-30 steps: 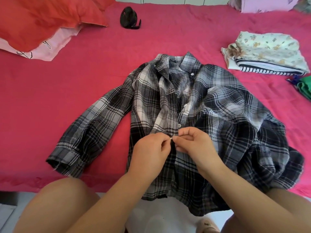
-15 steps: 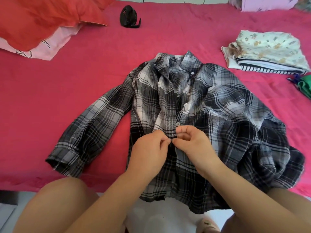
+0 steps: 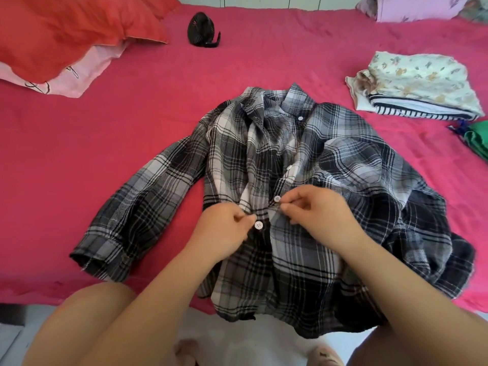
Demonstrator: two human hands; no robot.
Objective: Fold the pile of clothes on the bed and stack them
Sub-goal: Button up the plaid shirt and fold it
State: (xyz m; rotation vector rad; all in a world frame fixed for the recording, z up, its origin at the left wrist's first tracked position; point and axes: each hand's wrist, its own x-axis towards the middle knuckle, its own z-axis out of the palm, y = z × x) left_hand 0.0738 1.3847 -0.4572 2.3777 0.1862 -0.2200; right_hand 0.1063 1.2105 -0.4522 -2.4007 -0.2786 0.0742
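A black, grey and white plaid shirt (image 3: 303, 159) lies face up on the pink bed (image 3: 79, 159), its collar away from me and its hem hanging over the front edge. One sleeve stretches out to the left; the right side is bunched. My left hand (image 3: 224, 233) pinches the left front edge beside a fastened white button. My right hand (image 3: 317, 212) pinches the right front edge just below a second white button. A folded stack (image 3: 420, 85), floral piece over striped pieces, rests at the right.
A red and pink pillow (image 3: 68, 35) lies at the back left. A small black fan (image 3: 202, 29) stands behind the shirt. A green garment (image 3: 478, 141) shows at the right edge, pale bedding (image 3: 412, 6) at the back right. My knees and feet sit below the bed's edge.
One button on the shirt's front has been fastened. Both hands have shifted slightly up the placket and now hold the two edges a little apart near the button above.
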